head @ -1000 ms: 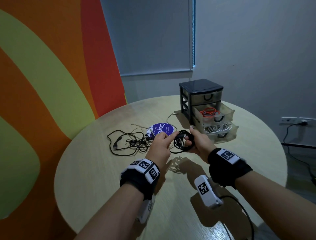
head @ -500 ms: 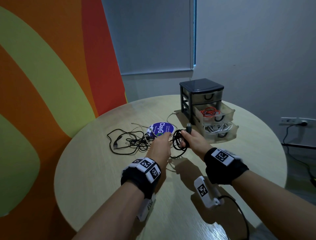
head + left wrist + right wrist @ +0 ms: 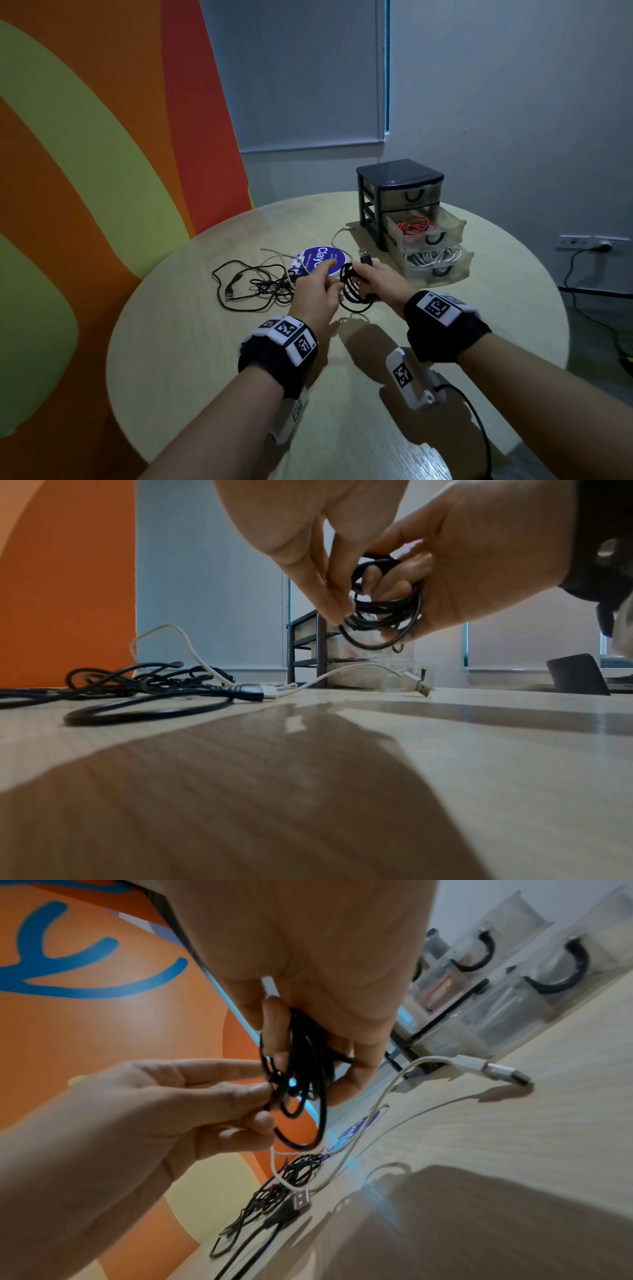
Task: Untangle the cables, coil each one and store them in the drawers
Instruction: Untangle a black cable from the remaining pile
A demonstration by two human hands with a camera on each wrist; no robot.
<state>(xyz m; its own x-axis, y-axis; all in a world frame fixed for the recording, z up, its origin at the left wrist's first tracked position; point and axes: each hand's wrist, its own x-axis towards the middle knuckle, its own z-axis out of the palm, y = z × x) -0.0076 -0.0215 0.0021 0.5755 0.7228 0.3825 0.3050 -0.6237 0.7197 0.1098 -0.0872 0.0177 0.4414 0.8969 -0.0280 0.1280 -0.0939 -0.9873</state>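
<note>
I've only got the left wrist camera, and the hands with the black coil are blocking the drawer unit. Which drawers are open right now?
Observer: In the head view the middle drawer and the bottom drawer are pulled out. The top drawer is shut.
Operator: Is anything in the open ones?
Observer: A red cable lies in the middle drawer, and a white cable lies in the bottom drawer.
Operator: Where is the coil's plug end?
Observer: The black coil has a USB plug that sticks up past the right hand, on the side toward the drawers.
</note>
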